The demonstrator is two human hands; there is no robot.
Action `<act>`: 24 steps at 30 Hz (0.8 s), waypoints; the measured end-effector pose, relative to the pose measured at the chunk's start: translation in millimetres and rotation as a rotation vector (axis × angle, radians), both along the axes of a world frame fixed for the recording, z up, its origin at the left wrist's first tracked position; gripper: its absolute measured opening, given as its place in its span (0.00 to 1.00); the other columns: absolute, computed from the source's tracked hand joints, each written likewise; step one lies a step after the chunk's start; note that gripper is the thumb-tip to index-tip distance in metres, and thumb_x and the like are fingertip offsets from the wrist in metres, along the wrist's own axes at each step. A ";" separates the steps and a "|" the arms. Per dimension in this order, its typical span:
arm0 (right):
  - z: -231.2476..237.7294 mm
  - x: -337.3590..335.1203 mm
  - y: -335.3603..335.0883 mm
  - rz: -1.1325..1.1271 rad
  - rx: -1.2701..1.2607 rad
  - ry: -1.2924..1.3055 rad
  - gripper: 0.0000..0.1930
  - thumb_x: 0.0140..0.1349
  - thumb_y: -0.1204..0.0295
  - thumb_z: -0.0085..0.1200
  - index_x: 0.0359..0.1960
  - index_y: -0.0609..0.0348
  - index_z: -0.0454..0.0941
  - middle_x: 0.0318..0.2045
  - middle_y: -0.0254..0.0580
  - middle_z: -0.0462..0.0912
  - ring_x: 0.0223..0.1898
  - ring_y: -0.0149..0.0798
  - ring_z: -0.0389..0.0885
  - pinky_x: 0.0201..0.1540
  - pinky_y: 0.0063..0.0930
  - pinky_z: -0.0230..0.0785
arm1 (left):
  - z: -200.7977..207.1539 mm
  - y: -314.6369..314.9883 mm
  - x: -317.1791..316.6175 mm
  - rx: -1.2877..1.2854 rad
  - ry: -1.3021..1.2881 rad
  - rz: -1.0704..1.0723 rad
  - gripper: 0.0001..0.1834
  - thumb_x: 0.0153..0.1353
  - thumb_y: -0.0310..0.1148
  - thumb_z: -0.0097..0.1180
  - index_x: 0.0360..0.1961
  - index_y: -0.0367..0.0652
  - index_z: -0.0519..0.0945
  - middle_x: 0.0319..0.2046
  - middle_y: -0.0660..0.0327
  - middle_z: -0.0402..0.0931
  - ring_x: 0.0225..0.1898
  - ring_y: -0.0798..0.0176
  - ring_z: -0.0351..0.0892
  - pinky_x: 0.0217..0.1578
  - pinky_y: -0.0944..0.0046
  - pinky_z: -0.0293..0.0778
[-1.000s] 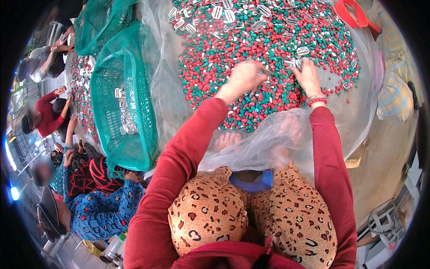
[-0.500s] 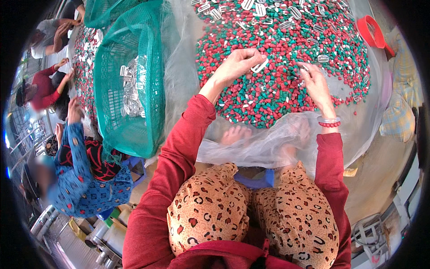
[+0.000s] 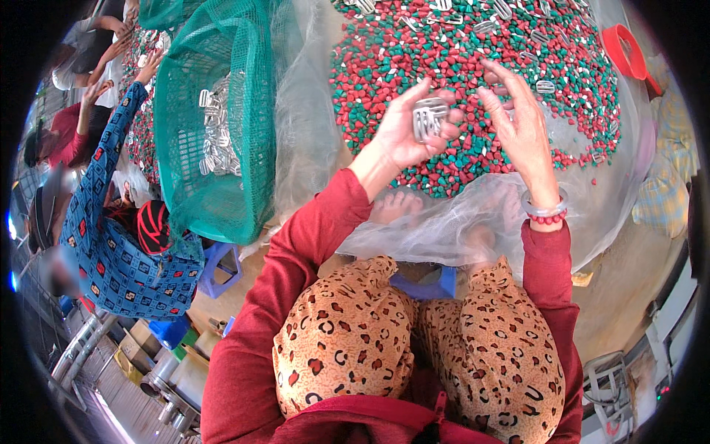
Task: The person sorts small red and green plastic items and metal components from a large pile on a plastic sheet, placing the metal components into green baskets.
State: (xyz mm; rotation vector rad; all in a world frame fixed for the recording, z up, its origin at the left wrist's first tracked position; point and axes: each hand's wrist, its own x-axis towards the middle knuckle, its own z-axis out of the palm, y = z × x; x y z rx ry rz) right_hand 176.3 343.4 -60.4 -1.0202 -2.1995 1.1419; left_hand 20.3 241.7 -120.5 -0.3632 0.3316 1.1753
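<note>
Palm up, my left hand cups several flat silver slotted buckles, its fingers curled around them. To its right, my right hand has its fingers apart, and I see nothing in it. Both hands are above a wide heap of small red, green and white pieces, cone-like or angular in shape. More slotted buckles lie scattered across the heap, such as a loose buckle beyond my right hand.
Left of the heap stands a green mesh-lined basket with many silver buckles inside. Translucent sheeting lies under the heap. A red handled ring is at the far right. Co-workers sit leftward, one in a blue patterned top.
My left hand has turned palm up, showing several buckles where one showed at its fingertips. My right hand's fingers have spread. The blue-clad co-worker's arm now stretches farther forward.
</note>
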 end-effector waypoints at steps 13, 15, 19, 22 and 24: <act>-89.0 71.4 -112.4 0.804 0.317 -0.701 0.39 0.54 0.67 0.55 0.66 0.33 0.49 0.65 0.44 0.53 0.66 0.56 0.47 0.63 0.59 0.44 | 103.1 -57.9 -141.8 0.381 0.233 0.581 0.12 0.61 0.39 0.50 0.38 0.40 0.71 0.28 0.62 0.58 0.28 0.68 0.57 0.16 0.75 0.57; -83.0 67.9 -110.9 0.822 0.278 -0.628 0.37 0.56 0.70 0.51 0.67 0.33 0.49 0.64 0.42 0.54 0.67 0.54 0.47 0.63 0.57 0.45 | 112.4 -69.9 -153.3 0.353 0.312 0.676 0.09 0.58 0.32 0.54 0.36 0.41 0.70 0.28 0.63 0.58 0.26 0.70 0.57 0.15 0.75 0.56; -73.0 59.8 -88.8 0.578 -0.015 -0.354 0.26 0.55 0.72 0.51 0.58 0.46 0.65 0.53 0.44 0.71 0.58 0.48 0.64 0.56 0.47 0.57 | 115.3 -109.7 -193.9 0.265 0.534 0.800 0.07 0.60 0.31 0.50 0.36 0.40 0.70 0.27 0.62 0.57 0.26 0.69 0.56 0.16 0.74 0.54; -83.5 65.1 -52.8 0.067 -0.005 -0.294 0.17 0.55 0.72 0.51 0.47 0.60 0.73 0.40 0.50 0.76 0.44 0.49 0.72 0.45 0.40 0.65 | 89.3 -162.3 -246.3 -0.187 1.167 0.846 0.13 0.62 0.38 0.50 0.43 0.41 0.70 0.29 0.61 0.65 0.27 0.68 0.62 0.18 0.73 0.58; -107.5 90.5 -28.3 -0.058 0.257 -0.526 0.25 0.53 0.70 0.57 0.53 0.60 0.67 0.42 0.50 0.70 0.45 0.52 0.69 0.45 0.41 0.65 | 60.4 -159.6 -253.0 -0.681 1.561 0.747 0.19 0.58 0.41 0.55 0.48 0.43 0.71 0.30 0.62 0.68 0.27 0.68 0.65 0.22 0.72 0.62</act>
